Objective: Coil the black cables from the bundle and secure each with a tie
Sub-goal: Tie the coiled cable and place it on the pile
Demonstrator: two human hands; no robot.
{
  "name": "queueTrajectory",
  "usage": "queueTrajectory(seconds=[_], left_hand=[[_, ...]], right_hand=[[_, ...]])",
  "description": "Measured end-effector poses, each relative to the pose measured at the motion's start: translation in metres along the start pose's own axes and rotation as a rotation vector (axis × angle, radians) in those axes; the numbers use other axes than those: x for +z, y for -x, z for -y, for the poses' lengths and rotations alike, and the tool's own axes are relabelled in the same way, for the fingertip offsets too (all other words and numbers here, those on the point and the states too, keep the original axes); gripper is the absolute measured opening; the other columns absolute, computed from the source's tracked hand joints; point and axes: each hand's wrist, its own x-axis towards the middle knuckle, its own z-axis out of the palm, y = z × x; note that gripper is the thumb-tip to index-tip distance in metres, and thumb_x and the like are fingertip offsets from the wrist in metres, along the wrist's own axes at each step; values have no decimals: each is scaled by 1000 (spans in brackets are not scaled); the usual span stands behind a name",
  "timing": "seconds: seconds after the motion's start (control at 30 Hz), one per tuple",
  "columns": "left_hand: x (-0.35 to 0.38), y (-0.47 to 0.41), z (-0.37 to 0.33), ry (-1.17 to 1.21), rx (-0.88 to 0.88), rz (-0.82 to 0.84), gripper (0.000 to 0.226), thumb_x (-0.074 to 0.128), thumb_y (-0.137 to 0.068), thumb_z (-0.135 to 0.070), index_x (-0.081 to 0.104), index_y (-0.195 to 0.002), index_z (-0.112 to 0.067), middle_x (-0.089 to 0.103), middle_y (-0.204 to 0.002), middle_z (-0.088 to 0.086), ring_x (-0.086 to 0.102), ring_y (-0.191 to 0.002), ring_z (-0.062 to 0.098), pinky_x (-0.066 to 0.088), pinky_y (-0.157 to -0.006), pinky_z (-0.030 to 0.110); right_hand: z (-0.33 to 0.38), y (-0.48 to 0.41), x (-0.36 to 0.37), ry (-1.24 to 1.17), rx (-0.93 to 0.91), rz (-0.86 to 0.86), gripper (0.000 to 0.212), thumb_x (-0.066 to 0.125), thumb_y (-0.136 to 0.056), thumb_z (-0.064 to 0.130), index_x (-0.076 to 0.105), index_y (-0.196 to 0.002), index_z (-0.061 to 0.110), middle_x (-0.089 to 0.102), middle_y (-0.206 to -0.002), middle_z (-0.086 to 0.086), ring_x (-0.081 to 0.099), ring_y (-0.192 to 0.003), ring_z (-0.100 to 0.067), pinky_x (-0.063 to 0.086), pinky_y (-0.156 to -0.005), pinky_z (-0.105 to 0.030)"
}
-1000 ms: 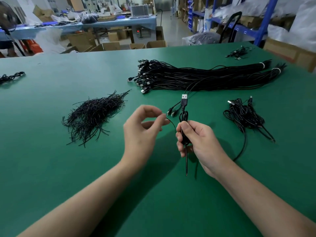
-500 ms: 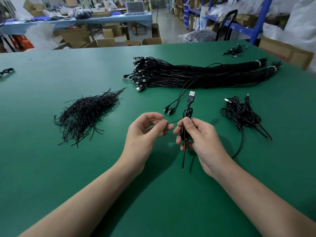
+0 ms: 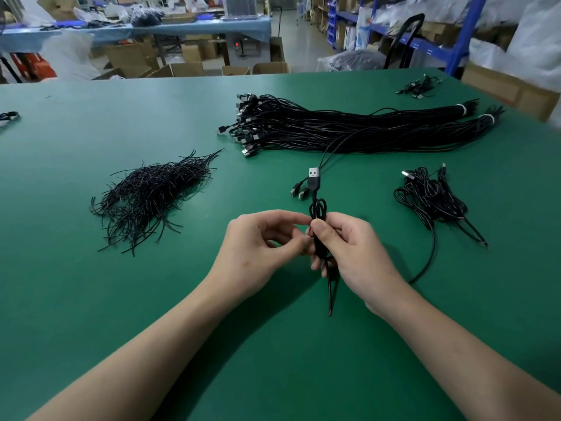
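Note:
My right hand (image 3: pixel 352 247) grips a coiled black cable (image 3: pixel 317 211) upright over the green table (image 3: pixel 91 299); its USB plug (image 3: pixel 314 176) points away from me and a loose tail hangs below the fist. My left hand (image 3: pixel 261 241) pinches a thin black tie right against the coil, thumb and fingertips touching my right thumb; the tie itself is barely visible. The large bundle of black cables (image 3: pixel 358 129) lies across the far middle of the table. A heap of black ties (image 3: pixel 148 196) lies to the left.
A small pile of coiled cables (image 3: pixel 431 199) lies to the right, one strand trailing toward my right wrist. Two loose plugs (image 3: pixel 299 191) lie just beyond the held coil. A few cables (image 3: pixel 420 86) sit far right; another cable (image 3: pixel 9 117) sits at the left edge.
My left hand has moved right with the tie until it meets the coil in my right hand. My right hand has held the coil in place.

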Motion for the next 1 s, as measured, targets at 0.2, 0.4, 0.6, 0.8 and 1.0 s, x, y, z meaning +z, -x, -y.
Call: queueTrajectory(seconds=[0.2,0.4,0.6,0.8,1.0], left_hand=[[-2,-2,3,150,-121,-64,18,72,-92,-8,78,-103,-20,78,-81,7,74,-80,14,54,-67,21],[1,-1,5,95,-122,-29,19,70,-93,-10,80,-103,-23,78,-84,6,72,-79,17,57,-74,25],[1,1,3,43,-106,-14,17,72,-91,-9,80,-103,-19,78,-85,5,71,-77,17,58,-78,31],[8,6,1,-231,36,-95,20,73,-87,-9,82,-100,-22,76,-79,-7,73,-75,19,59,-75,34],[6,2,-1,174,-183,-64,20,68,-92,-5,80,-99,-19,76,-76,4,68,-71,13,56,-71,23]], right_hand=[[1,0,-2,78,-12,-20,25,50,-106,24,62,-86,15,63,-68,4,57,-53,-13,45,-45,-26],[0,1,-1,110,12,-1,26,51,-106,24,60,-85,11,54,-64,4,39,-49,-12,31,-42,-24],[0,1,-5,143,39,15,28,51,-105,24,62,-85,9,54,-62,6,38,-47,-7,31,-44,-21],[3,2,-3,400,24,-5,33,42,-108,30,55,-79,19,49,-62,9,39,-53,-6,34,-54,-29],[13,6,1,446,34,-78,37,34,-106,40,41,-78,18,44,-68,6,34,-56,-13,34,-58,-35]])
